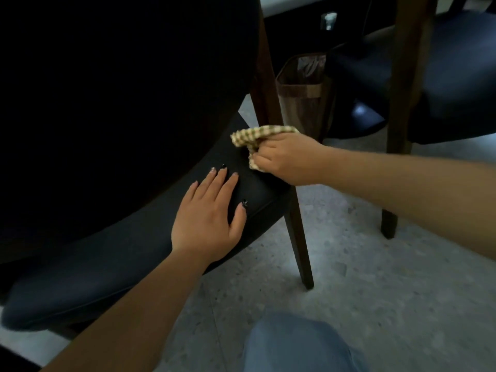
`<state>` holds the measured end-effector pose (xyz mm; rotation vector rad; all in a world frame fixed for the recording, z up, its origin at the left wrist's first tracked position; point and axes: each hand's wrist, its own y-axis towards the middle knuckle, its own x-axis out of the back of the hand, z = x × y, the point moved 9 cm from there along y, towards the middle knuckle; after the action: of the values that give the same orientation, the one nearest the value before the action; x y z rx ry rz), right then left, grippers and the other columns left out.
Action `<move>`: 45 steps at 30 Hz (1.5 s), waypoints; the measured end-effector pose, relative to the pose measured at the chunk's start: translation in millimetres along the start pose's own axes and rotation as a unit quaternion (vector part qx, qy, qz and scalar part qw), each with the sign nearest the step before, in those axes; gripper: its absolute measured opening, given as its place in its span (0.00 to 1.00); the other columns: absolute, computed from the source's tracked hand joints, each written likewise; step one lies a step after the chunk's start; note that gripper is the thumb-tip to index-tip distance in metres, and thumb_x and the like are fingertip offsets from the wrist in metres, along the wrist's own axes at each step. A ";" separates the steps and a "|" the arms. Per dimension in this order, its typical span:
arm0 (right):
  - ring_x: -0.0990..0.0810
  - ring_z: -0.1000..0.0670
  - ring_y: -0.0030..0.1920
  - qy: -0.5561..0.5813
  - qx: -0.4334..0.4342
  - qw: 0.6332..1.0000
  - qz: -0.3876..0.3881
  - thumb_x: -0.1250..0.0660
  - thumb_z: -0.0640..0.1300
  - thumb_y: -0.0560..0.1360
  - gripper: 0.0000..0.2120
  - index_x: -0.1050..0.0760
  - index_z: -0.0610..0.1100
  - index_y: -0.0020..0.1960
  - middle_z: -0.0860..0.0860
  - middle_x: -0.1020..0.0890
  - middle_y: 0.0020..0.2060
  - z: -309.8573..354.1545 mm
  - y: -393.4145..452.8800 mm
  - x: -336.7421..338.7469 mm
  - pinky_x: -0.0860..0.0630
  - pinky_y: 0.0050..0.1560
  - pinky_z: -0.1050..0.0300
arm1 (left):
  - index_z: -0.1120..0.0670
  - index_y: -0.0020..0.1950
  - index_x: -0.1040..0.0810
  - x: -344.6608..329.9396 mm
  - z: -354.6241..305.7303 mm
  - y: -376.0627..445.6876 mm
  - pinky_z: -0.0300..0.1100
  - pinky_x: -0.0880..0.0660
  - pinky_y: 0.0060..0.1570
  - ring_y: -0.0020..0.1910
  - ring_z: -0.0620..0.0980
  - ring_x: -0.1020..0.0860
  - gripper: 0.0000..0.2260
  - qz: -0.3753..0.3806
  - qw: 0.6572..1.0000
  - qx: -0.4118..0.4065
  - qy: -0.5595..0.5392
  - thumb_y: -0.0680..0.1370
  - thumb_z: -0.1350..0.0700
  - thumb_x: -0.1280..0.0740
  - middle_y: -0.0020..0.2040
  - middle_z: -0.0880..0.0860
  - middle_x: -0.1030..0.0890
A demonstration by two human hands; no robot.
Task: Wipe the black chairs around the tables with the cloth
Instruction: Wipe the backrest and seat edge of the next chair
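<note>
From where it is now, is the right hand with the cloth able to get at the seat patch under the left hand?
Probably not yet. The left hand lies flat on that patch of the seat, covering it; the right hand and cloth sit just beyond its fingertips.

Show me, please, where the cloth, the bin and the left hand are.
cloth (248, 136): head view, on its checked fold above the seat.
bin (298, 103): head view, on its front wall.
left hand (208, 218): head view, on its back.
</note>
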<state>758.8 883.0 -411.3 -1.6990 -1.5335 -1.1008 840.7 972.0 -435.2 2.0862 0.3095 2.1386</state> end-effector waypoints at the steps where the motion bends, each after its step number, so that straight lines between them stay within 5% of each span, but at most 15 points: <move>1: 0.24 0.44 0.62 -0.071 0.014 0.997 0.039 0.47 0.42 0.80 0.16 0.28 0.40 0.65 0.43 0.22 0.60 -3.4 10.0 -3.6 0.36 0.69 0.50 | 0.50 0.78 0.41 0.7 -0.4 0.0 0.46 0.50 0.75 0.78 0.47 0.46 0.29 -0.001 1.000 0.001 0.000 0.79 0.40 0.54 0.78 0.51 0.40; 4: 0.25 0.41 0.60 -0.245 -0.025 0.964 0.101 0.47 0.47 0.81 0.18 0.25 0.41 0.61 0.43 0.20 0.58 -23.2 36.0 3.6 0.36 0.68 0.45 | 0.50 0.78 0.40 2.5 -0.9 -1.4 0.45 0.50 0.75 0.78 0.47 0.46 0.29 -0.005 1.000 0.003 -0.006 0.79 0.40 0.54 0.78 0.51 0.40; 7: 0.22 0.45 0.54 -0.272 -0.064 0.959 0.058 0.45 0.53 0.77 0.19 0.20 0.44 0.52 0.46 0.18 0.50 -42.9 44.5 34.5 0.34 0.64 0.47 | 0.49 0.78 0.40 1.5 0.6 -1.5 0.46 0.50 0.76 0.78 0.47 0.46 0.29 -0.006 1.000 0.003 -0.013 0.79 0.40 0.54 0.78 0.50 0.40; 12: 0.22 0.44 0.47 -0.013 -0.007 0.999 0.045 0.48 0.55 0.81 0.20 0.23 0.43 0.48 0.46 0.19 0.39 -14.1 21.0 15.9 0.29 0.58 0.48 | 0.50 0.77 0.38 2.1 1.6 -1.8 0.44 0.49 0.74 0.77 0.47 0.44 0.29 -0.012 1.000 0.002 -0.016 0.79 0.40 0.52 0.77 0.51 0.38; 15: 0.22 0.46 0.44 0.186 -0.126 0.973 -0.058 0.43 0.53 0.80 0.18 0.22 0.41 0.48 0.45 0.21 0.38 -19.5 -2.5 20.0 0.26 0.51 0.50 | 0.49 0.78 0.39 0.4 3.1 -1.4 0.44 0.50 0.74 0.78 0.47 0.45 0.28 -0.008 1.000 0.002 -0.013 0.79 0.39 0.52 0.78 0.50 0.39; 17: 0.20 0.50 0.40 0.354 -0.253 0.865 -0.250 0.42 0.50 0.79 0.17 0.21 0.37 0.49 0.45 0.19 0.38 -36.0 -27.0 39.4 0.23 0.45 0.56 | 0.49 0.77 0.38 1.9 3.1 -1.5 0.45 0.50 0.74 0.77 0.47 0.44 0.28 -0.013 1.000 0.004 -0.012 0.80 0.40 0.51 0.78 0.50 0.38; 19: 0.24 0.61 0.35 0.406 -0.377 0.684 -0.475 0.41 0.45 0.78 0.12 0.23 0.40 0.43 0.52 0.22 0.34 -60.3 -69.6 53.2 0.28 0.40 0.68 | 0.50 0.77 0.37 3.2 2.4 -2.2 0.44 0.49 0.74 0.77 0.47 0.43 0.28 -0.016 1.000 0.005 -0.015 0.80 0.41 0.51 0.77 0.51 0.37; 21: 0.26 0.66 0.34 0.397 -0.486 0.519 -0.580 0.41 0.41 0.78 0.10 0.28 0.49 0.39 0.58 0.25 0.33 -88.6 -104.5 47.3 0.32 0.39 0.71 | 0.50 0.77 0.38 2.1 1.2 -2.0 0.44 0.50 0.74 0.77 0.47 0.44 0.27 -0.013 1.000 0.001 -0.012 0.80 0.41 0.50 0.77 0.51 0.37; 22: 0.26 0.67 0.35 0.408 -0.524 0.471 -0.580 0.42 0.40 0.77 0.10 0.29 0.50 0.39 0.57 0.25 0.34 -104.6 -109.5 40.7 0.32 0.40 0.70 | 0.50 0.77 0.38 1.5 0.7 -1.3 0.44 0.50 0.74 0.77 0.47 0.44 0.27 -0.011 1.000 -0.002 -0.010 0.80 0.41 0.50 0.77 0.51 0.38; 26: 0.28 0.61 0.25 0.614 -0.559 0.416 -0.371 0.42 0.43 0.79 0.15 0.28 0.50 0.34 0.56 0.26 0.27 -111.2 -47.2 -14.9 0.31 0.30 0.65 | 0.51 0.77 0.37 1.8 0.5 -1.5 0.46 0.47 0.75 0.77 0.48 0.43 0.28 -0.011 1.000 0.002 -0.010 0.80 0.41 0.51 0.77 0.51 0.37; 28: 0.29 0.54 0.22 0.715 -0.549 0.326 -0.285 0.43 0.52 0.80 0.20 0.29 0.49 0.31 0.54 0.27 0.23 -72.7 -28.0 -55.7 0.33 0.25 0.64 | 0.51 0.77 0.37 2.0 0.2 -1.6 0.47 0.46 0.75 0.77 0.49 0.43 0.28 -0.010 1.000 0.002 -0.007 0.79 0.41 0.51 0.77 0.52 0.37; 34: 0.25 0.55 0.27 0.687 -0.665 0.221 -0.193 0.41 0.54 0.79 0.17 0.24 0.48 0.37 0.54 0.23 0.25 43.3 -98.8 -166.9 0.29 0.26 0.65 | 0.51 0.77 0.38 -0.4 1.3 -0.3 0.47 0.47 0.75 0.77 0.49 0.43 0.29 -0.004 1.000 0.001 0.002 0.79 0.40 0.51 0.77 0.52 0.37; 37: 0.17 0.49 0.37 0.687 -0.695 0.167 -0.131 0.43 0.55 0.80 0.17 0.21 0.46 0.45 0.47 0.16 0.38 104.0 -122.3 -213.2 0.21 0.34 0.60 | 0.52 0.77 0.38 0.4 0.5 -1.1 0.48 0.46 0.75 0.77 0.49 0.43 0.29 -0.002 1.000 0.004 -0.001 0.79 0.41 0.51 0.77 0.52 0.37; 41: 0.18 0.46 0.48 0.647 -0.746 0.147 -0.050 0.46 0.56 0.80 0.21 0.23 0.43 0.57 0.44 0.17 0.50 148.6 -147.2 -245.1 0.21 0.53 0.51 | 0.51 0.77 0.38 1.5 1.2 -0.6 0.47 0.46 0.75 0.77 0.49 0.43 0.28 -0.004 1.000 0.007 -0.006 0.80 0.41 0.50 0.77 0.51 0.38; 45: 0.19 0.41 0.50 0.641 -0.736 0.163 -0.144 0.45 0.53 0.80 0.17 0.22 0.45 0.48 0.42 0.18 0.49 118.9 -129.6 -221.8 0.22 0.56 0.43 | 0.51 0.77 0.37 1.1 1.8 -0.4 0.47 0.46 0.75 0.77 0.48 0.42 0.28 -0.007 1.000 0.005 -0.010 0.79 0.41 0.49 0.77 0.51 0.37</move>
<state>655.5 896.5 -674.5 0.0887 1.0453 -3.1993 842.5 972.7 -434.2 2.1031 0.3323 2.1118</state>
